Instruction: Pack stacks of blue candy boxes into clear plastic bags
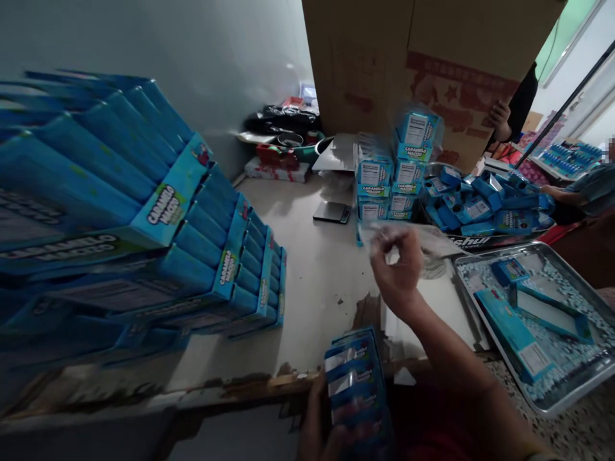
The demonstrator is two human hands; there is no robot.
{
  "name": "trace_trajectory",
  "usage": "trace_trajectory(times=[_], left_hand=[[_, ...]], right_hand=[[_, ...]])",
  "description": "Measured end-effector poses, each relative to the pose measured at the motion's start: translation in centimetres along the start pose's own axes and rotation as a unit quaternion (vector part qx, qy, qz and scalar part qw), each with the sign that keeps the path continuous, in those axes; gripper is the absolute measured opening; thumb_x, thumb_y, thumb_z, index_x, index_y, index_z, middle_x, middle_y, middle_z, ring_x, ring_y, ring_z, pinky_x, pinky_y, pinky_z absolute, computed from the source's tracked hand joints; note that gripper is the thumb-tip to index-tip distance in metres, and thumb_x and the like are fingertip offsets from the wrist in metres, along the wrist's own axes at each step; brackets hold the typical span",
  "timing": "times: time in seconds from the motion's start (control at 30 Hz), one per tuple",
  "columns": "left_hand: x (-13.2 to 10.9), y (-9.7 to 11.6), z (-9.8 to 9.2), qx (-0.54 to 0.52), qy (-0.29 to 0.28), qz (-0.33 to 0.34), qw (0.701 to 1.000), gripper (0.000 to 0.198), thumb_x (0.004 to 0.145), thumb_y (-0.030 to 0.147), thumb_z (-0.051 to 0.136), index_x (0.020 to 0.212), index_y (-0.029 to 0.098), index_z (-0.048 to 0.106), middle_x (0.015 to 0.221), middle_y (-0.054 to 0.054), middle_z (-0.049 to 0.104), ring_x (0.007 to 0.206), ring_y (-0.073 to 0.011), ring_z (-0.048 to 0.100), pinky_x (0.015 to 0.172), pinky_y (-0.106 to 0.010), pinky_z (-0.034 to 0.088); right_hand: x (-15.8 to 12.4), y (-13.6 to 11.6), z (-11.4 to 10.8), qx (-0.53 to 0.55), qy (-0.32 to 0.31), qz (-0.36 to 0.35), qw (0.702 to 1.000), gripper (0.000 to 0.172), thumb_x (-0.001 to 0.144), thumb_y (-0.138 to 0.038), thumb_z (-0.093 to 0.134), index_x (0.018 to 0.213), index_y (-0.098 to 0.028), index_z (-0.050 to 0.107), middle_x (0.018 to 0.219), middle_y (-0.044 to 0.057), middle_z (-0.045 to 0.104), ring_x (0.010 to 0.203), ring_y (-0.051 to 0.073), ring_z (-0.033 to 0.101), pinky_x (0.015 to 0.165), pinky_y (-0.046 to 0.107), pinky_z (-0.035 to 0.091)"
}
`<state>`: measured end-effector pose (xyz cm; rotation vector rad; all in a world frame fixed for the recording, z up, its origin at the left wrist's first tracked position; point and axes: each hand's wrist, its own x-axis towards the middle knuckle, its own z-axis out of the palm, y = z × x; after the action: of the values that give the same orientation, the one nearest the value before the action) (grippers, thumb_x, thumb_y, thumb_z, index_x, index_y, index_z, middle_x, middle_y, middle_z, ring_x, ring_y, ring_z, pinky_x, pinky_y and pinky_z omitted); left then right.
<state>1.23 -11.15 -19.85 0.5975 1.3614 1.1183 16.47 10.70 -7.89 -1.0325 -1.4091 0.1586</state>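
Observation:
At the bottom of the view my left hand (318, 426) grips a blue candy display box (356, 384) from its left side, with several small blue packs lined up in it. Its lower end fades into blur and shadow. Farther out, over the table, my right hand (398, 266) is raised with thumb and fingers pinched together on a clear plastic bag (435, 240), which trails off to the right. Slight motion blur softens the fingertips. Below that hand lies a white sheet-like surface (408, 330).
Stacked blue candy boxes (168, 211) fill the left. Wrapped boxes (408, 169) and a small scale (331, 212) stand farther back. On the right are a heap of blue cartons (485, 202) and a metal tray (552, 410). Another person's hand (500, 120) touches a large cardboard box (365, 70).

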Motion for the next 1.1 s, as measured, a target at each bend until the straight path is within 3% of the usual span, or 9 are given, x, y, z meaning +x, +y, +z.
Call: trace_trajectory(times=[0.1, 0.17, 0.23, 0.3, 0.43, 0.57, 0.77, 0.93, 1.1], left_hand=[[2.2, 4.3, -1.9, 0.151, 0.009, 0.243, 0.958, 0.045, 0.094, 0.062, 0.066, 0.111, 0.022, 0.078, 0.116, -0.012, 0.080, 0.114, -0.0319, 0.075, 0.100, -0.045, 0.064], [3.7, 7.8, -2.8, 0.270, 0.011, 0.437, 0.858, 0.018, 0.090, 0.039, 0.079, 0.102, 0.026, 0.079, 0.109, -0.007, 0.082, 0.108, -0.0264, 0.076, 0.102, -0.041, 0.062], [5.5, 10.6, -2.6, 0.311, 0.001, 0.527, 0.791, 0.014, 0.091, 0.024, 0.078, 0.104, 0.026, 0.078, 0.104, -0.004, 0.083, 0.104, -0.0228, 0.077, 0.097, -0.037, 0.062], [7.8, 12.2, -1.4, 0.344, -0.010, 0.539, 0.769, 0.012, 0.096, 0.025, 0.072, 0.106, 0.027, 0.078, 0.108, -0.003, 0.082, 0.106, -0.0215, 0.077, 0.098, -0.037, 0.062], [13.2, 12.2, 1.4, 0.423, -0.016, 0.485, 0.765, 0.033, 0.093, 0.036, 0.079, 0.123, 0.022, 0.076, 0.130, -0.009, 0.076, 0.124, -0.0290, 0.070, 0.112, -0.047, 0.055], [16.4, 10.8, 1.7, 0.500, -0.108, 0.451, 0.731, 0.036, 0.085, 0.035, 0.086, 0.114, 0.017, 0.077, 0.115, -0.012, 0.076, 0.112, -0.0302, 0.070, 0.102, -0.044, 0.057], [15.8, 9.6, -0.3, 0.631, -0.139, 0.445, 0.620, 0.026, 0.089, 0.016, 0.066, 0.113, 0.017, 0.077, 0.110, -0.012, 0.073, 0.105, -0.0300, 0.065, 0.092, -0.041, 0.055], [14.9, 8.0, -2.7, 0.657, -0.083, 0.455, 0.595, 0.015, 0.096, 0.023, 0.064, 0.101, 0.021, 0.078, 0.103, -0.009, 0.075, 0.096, -0.0260, 0.066, 0.078, -0.035, 0.049], [12.9, 7.3, -3.7, 0.652, -0.067, 0.461, 0.598, 0.028, 0.106, 0.026, 0.054, 0.088, 0.020, 0.075, 0.081, -0.005, 0.072, 0.079, -0.0202, 0.065, 0.067, -0.033, 0.040]], right_hand=[[2.2, -0.4, 1.9, -0.138, -0.291, -0.101, 0.941, 0.015, 0.097, -0.011, 0.056, 0.101, -0.023, 0.064, 0.093, 0.004, 0.066, 0.087, 0.018, 0.061, 0.079, 0.030, 0.047], [1.9, 0.7, 2.9, -0.222, -0.508, -0.130, 0.822, 0.024, 0.095, -0.003, 0.055, 0.103, -0.020, 0.070, 0.102, 0.008, 0.069, 0.094, 0.020, 0.064, 0.078, 0.031, 0.046], [0.6, 2.4, 3.3, -0.283, -0.615, -0.125, 0.725, 0.027, 0.096, -0.003, 0.054, 0.104, -0.018, 0.075, 0.110, 0.011, 0.071, 0.097, 0.021, 0.066, 0.075, 0.031, 0.043], [-0.7, 4.0, 3.0, -0.325, -0.628, -0.104, 0.699, 0.028, 0.102, -0.009, 0.051, 0.107, -0.017, 0.077, 0.115, 0.013, 0.071, 0.101, 0.022, 0.067, 0.072, 0.032, 0.040], [-2.5, 5.6, 1.0, -0.366, -0.599, -0.079, 0.708, 0.029, 0.108, -0.020, 0.046, 0.112, -0.016, 0.075, 0.116, 0.013, 0.072, 0.098, 0.023, 0.068, 0.067, 0.033, 0.033], [-3.9, 6.3, -0.8, -0.379, -0.588, -0.054, 0.712, 0.029, 0.109, -0.022, 0.045, 0.114, -0.017, 0.073, 0.111, 0.011, 0.074, 0.091, 0.022, 0.067, 0.063, 0.033, 0.026], [-6.7, 7.3, -2.3, -0.359, -0.584, -0.052, 0.726, 0.030, 0.110, -0.025, 0.045, 0.109, -0.017, 0.074, 0.103, 0.010, 0.075, 0.081, 0.019, 0.063, 0.063, 0.034, 0.023], [-8.5, 7.4, -3.0, -0.328, -0.581, -0.082, 0.741, 0.024, 0.105, -0.019, 0.050, 0.105, -0.016, 0.074, 0.098, 0.009, 0.075, 0.076, 0.018, 0.060, 0.063, 0.034, 0.024], [-9.4, 6.1, -4.3, -0.314, -0.593, -0.074, 0.738, 0.020, 0.104, -0.019, 0.053, 0.106, -0.017, 0.073, 0.090, 0.008, 0.076, 0.078, 0.019, 0.063, 0.063, 0.033, 0.028]])
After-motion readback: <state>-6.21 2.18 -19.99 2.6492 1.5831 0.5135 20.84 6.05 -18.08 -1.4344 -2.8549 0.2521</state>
